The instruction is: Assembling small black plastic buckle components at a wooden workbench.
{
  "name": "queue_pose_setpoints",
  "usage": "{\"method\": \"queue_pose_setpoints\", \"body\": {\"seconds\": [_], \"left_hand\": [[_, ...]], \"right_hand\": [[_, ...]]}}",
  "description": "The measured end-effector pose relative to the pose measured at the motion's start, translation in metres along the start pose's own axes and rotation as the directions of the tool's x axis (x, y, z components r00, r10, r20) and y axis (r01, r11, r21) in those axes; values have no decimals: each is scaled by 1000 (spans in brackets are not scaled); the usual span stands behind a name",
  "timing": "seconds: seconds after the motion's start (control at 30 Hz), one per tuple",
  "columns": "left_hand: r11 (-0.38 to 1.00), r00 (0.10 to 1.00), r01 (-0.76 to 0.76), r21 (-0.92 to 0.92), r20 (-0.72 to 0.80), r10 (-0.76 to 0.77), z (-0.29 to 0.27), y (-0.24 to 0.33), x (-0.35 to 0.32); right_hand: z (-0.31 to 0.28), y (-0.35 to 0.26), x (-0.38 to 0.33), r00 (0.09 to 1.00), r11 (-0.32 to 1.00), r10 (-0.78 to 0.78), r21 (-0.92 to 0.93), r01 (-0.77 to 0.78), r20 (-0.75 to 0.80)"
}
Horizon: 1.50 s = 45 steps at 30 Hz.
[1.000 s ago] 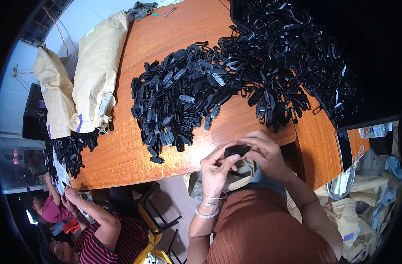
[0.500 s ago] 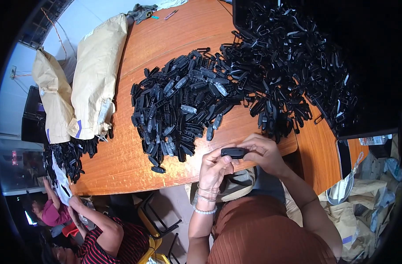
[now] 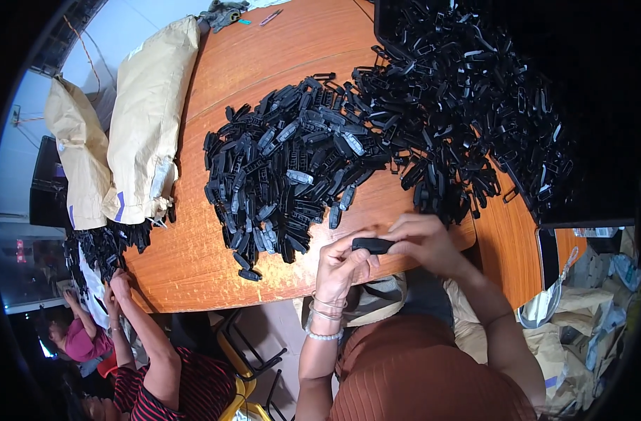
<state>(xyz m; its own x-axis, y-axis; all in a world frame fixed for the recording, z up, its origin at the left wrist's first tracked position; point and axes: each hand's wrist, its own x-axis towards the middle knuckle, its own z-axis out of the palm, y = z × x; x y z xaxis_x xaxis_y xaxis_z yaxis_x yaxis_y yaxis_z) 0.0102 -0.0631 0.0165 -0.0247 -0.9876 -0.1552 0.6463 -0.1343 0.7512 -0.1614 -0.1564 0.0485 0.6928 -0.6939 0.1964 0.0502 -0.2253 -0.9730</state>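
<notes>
Over the table's near edge, my left hand (image 3: 342, 262) pinches a small black oblong plastic part (image 3: 371, 245) between thumb and fingers. My right hand (image 3: 424, 242) is closed on the right end of the same part, its fingertips partly hiding it. The part lies level, its long side running left to right. Just beyond my hands spreads a heap of similar black oblong plastic parts (image 3: 271, 168). To its right is a larger pile of black loop-shaped plastic pieces (image 3: 468, 105), merging with the heap.
Tall brown paper sacks (image 3: 155, 119) stand at the left, with more black parts beneath them. A co-worker in a striped shirt (image 3: 183, 386) reaches into those parts. The wooden table (image 3: 187, 274) ends just before my body. Paper bags (image 3: 580, 309) lie at the lower right.
The black part has turned slightly between my hands, showing a smoother side. The co-worker's arms have moved up toward the parts at the left. The view has shifted a little.
</notes>
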Motion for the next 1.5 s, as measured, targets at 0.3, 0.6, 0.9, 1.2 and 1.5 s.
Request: {"method": "queue_pose_setpoints", "body": {"seconds": [0.3,0.6,0.9,1.2,1.5], "left_hand": [[979,940,105,175,-340,-40,4,-20,33],[-30,873,-169,985,164,459,9,-15,69],[-264,895,-85,961,190,404,14,-29,60],[25,895,93,995,-95,435,32,-40,50],[125,877,13,992,-71,475,12,-49,34]], "right_hand": [[-105,102,160,924,447,-178,-864,-231,-339],[-60,85,139,983,568,-12,-810,-144,-183],[-50,60,98,987,619,-140,-785,28,-75],[-42,31,16,992,566,94,-824,20,89],[-40,38,17,972,784,-232,-584,209,36]]}}
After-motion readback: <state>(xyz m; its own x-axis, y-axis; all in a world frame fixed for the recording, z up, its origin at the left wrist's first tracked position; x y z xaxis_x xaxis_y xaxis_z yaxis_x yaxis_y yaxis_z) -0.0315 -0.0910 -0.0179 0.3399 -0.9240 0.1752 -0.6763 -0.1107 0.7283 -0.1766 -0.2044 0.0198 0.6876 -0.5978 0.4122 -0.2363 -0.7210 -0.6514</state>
